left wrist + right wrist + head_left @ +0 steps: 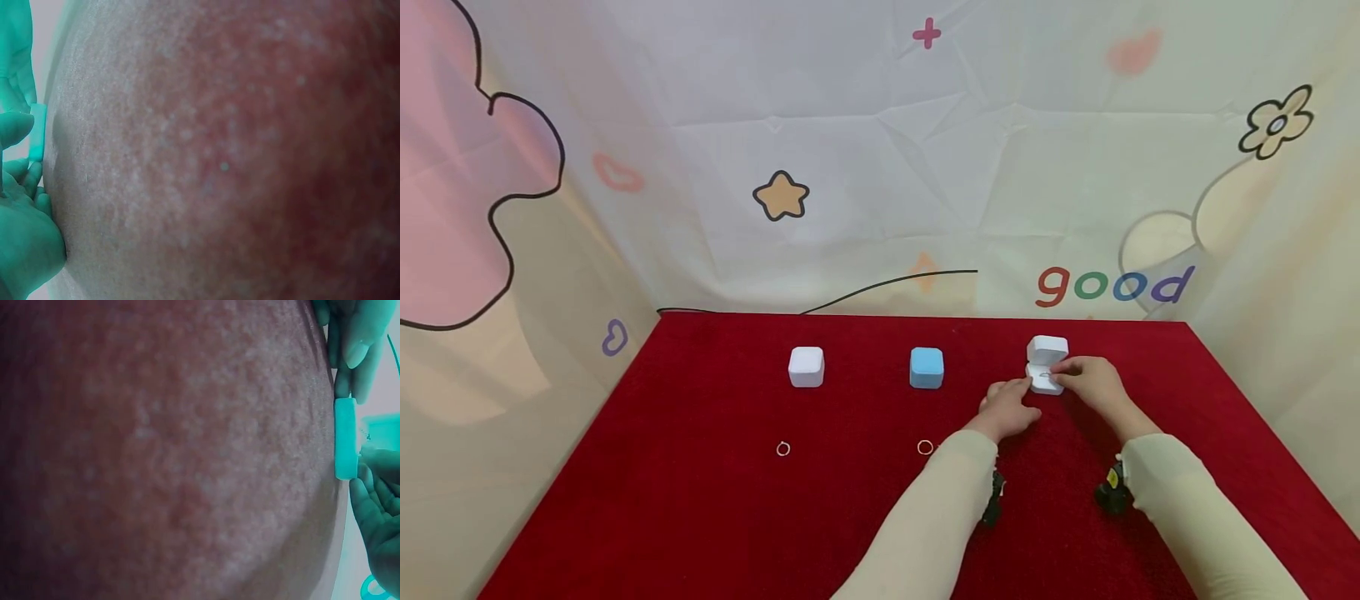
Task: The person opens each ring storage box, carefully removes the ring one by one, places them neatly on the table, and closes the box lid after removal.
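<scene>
A white ring box stands at the back right of the red table with its lid raised. My left hand reaches in from the left, its fairly straight fingers touching the side of the box. At the other side, my right hand pinches a small ring at the box's cushion, fingertips partly covering it. In the right wrist view the box sits between my left hand above and my right hand below. The left wrist view shows the box edge-on between both hands.
A closed white box and a closed light-blue box stand along the back. In front of them lie a silvery ring and a gold-coloured ring. A printed cloth hangs behind the table.
</scene>
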{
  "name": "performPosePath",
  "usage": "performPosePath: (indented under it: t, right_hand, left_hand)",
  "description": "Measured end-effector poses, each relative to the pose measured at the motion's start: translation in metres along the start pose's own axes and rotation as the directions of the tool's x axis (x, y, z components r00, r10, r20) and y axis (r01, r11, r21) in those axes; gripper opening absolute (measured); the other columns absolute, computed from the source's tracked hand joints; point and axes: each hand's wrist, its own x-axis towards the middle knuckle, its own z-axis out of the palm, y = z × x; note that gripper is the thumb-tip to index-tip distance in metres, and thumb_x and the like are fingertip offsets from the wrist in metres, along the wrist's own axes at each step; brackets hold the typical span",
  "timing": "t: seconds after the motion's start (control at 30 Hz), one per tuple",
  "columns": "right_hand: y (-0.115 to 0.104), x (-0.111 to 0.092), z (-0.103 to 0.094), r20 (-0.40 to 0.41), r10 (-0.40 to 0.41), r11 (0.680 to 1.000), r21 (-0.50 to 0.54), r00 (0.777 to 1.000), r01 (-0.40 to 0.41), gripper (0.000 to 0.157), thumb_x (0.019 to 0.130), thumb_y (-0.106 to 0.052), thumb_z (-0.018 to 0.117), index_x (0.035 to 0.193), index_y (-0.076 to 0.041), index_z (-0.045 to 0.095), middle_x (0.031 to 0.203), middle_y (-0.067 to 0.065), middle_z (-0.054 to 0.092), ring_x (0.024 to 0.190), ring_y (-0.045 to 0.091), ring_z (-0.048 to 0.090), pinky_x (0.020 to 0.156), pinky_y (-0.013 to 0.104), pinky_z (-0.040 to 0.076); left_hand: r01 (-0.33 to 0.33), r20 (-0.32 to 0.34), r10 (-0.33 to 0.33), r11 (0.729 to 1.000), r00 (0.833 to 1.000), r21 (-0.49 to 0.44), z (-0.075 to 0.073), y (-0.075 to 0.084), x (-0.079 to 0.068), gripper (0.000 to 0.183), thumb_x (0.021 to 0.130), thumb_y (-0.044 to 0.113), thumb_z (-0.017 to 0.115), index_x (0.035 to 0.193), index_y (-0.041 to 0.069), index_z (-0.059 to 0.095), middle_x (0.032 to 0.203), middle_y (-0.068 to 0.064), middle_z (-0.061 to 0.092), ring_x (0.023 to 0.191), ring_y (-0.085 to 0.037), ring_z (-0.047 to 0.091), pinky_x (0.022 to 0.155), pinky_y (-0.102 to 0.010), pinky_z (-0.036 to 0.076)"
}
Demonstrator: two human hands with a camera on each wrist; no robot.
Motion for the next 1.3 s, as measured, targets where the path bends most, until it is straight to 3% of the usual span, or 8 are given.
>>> performPosePath:
  t: [0.1, 0.4, 0.7, 0.9, 1.13, 1.3]
  right_hand:
    - [-0.003, 0.001, 0.000, 0.000, -0.010, 1.000, -0.022, 1.000, 0.010, 0.028, 0.096, -0.011, 0.068, 0.116, 0.009, 0.071, 0.116, 0.032, 0.069, 0.101, 0.039, 0.059, 0.081, 0.035, 0.054]
    - [-0.008, 0.007, 0.003, 0.012, -0.002, 0.996, -0.085, 1.000, 0.003, 0.023, 0.096, -0.007, 0.065, 0.110, 0.009, 0.074, 0.112, 0.031, 0.072, 0.094, 0.035, 0.060, 0.076, 0.031, 0.053]
    - [-0.009, 0.010, 0.004, 0.005, -0.058, 0.988, -0.144, 0.998, 0.058, 0.021, 0.094, -0.004, 0.066, 0.106, 0.010, 0.075, 0.104, 0.029, 0.074, 0.084, 0.030, 0.061, 0.069, 0.026, 0.050]
    - [-0.011, 0.009, 0.004, 0.010, -0.052, 0.988, -0.146, 0.999, 0.053, 0.021, 0.094, -0.005, 0.066, 0.106, 0.010, 0.074, 0.105, 0.030, 0.074, 0.085, 0.031, 0.062, 0.071, 0.030, 0.055]
    - [-0.010, 0.009, 0.003, -0.011, -0.071, 0.989, -0.131, 0.997, 0.069, 0.023, 0.094, -0.008, 0.069, 0.105, 0.011, 0.075, 0.103, 0.029, 0.075, 0.084, 0.029, 0.062, 0.066, 0.023, 0.049]
    - [-0.008, 0.009, 0.003, 0.003, -0.054, 0.992, -0.112, 0.999, 0.054, 0.021, 0.093, -0.008, 0.070, 0.104, 0.009, 0.075, 0.103, 0.028, 0.075, 0.088, 0.032, 0.064, 0.071, 0.029, 0.053]
  left_hand:
    - [-0.002, -0.003, 0.002, 1.000, 1.000, -0.003, 0.000, 0.000, 0.000, 0.058, 0.101, 0.027, 0.058, 0.157, 0.021, 0.043, 0.162, 0.007, 0.043, 0.149, -0.015, 0.032, 0.121, -0.030, 0.031]
    - [0.017, -0.001, -0.017, 1.000, 1.000, 0.012, 0.003, -0.001, 0.003, 0.057, 0.101, 0.027, 0.058, 0.157, 0.022, 0.044, 0.162, 0.009, 0.044, 0.148, -0.014, 0.033, 0.120, -0.029, 0.032]
    - [0.017, -0.003, -0.017, 1.000, 1.000, 0.003, 0.002, -0.001, 0.003, 0.058, 0.101, 0.027, 0.058, 0.157, 0.023, 0.043, 0.163, 0.010, 0.043, 0.148, -0.013, 0.032, 0.120, -0.028, 0.032]
    - [0.018, -0.010, -0.017, 1.000, 1.000, 0.005, 0.004, -0.002, 0.005, 0.057, 0.101, 0.028, 0.058, 0.157, 0.023, 0.044, 0.162, 0.010, 0.043, 0.148, -0.012, 0.033, 0.119, -0.027, 0.033]
    - [0.036, -0.011, -0.035, 0.999, 0.999, 0.033, 0.009, -0.004, 0.013, 0.058, 0.101, 0.029, 0.059, 0.157, 0.025, 0.044, 0.162, 0.013, 0.042, 0.149, -0.011, 0.032, 0.120, -0.027, 0.032]
    - [0.035, 0.001, -0.035, 0.999, 0.999, 0.042, 0.010, -0.002, 0.012, 0.057, 0.102, 0.029, 0.057, 0.157, 0.025, 0.042, 0.163, 0.012, 0.041, 0.150, -0.012, 0.030, 0.121, -0.028, 0.031]
